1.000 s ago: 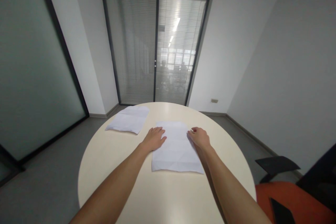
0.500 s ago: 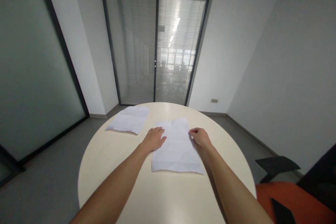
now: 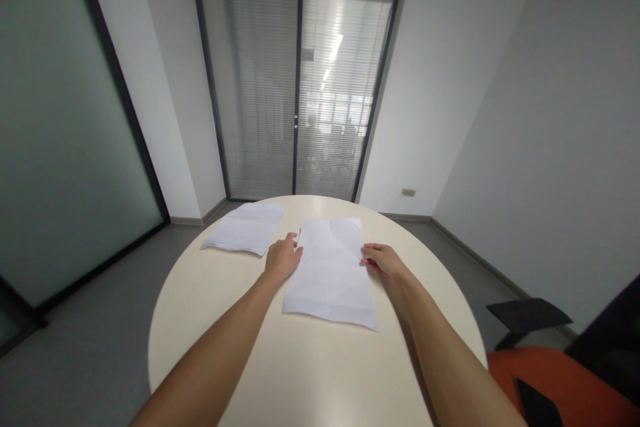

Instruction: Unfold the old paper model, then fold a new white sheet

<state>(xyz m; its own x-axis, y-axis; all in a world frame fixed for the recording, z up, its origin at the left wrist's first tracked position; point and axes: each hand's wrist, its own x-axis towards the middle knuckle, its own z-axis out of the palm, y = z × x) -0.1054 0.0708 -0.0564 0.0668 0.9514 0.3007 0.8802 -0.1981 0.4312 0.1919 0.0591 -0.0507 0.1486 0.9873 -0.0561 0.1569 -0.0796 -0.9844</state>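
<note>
At a round, cream-colored table (image 3: 320, 373) in a white-walled room, a creased white sheet (image 3: 333, 273) is flanked by two bare hands, which are kept well apart with the paper between them. The sheet is placed near the middle of the tabletop, turned at a slight angle, its surface marked by faint fold lines and its near edge gently waved. By the right hand (image 3: 386, 259), the sheet's right edge is pinched toward the far end, thumb and fingers brought together on the paper. On the opposite side, the left edge is met by the left hand (image 3: 283, 259), its thumb laid at the margin and its fingers bent; whether the paper is gripped there cannot be told, since the fingertips are partly hidden. Both forearms are stretched forward across the table. Beyond the left hand, more white paper (image 3: 245, 227) is set by the far left rim, apart from the sheet, with layers suggested along its near edge. Behind the table, a dark-framed glass partition (image 3: 260, 93) is covered by horizontal blinds, through which bright lights are seen. At lower right, a chair with an orange-red seat (image 3: 560, 380) and black armrests (image 3: 529, 311) is partly cut off by the frame.
</note>
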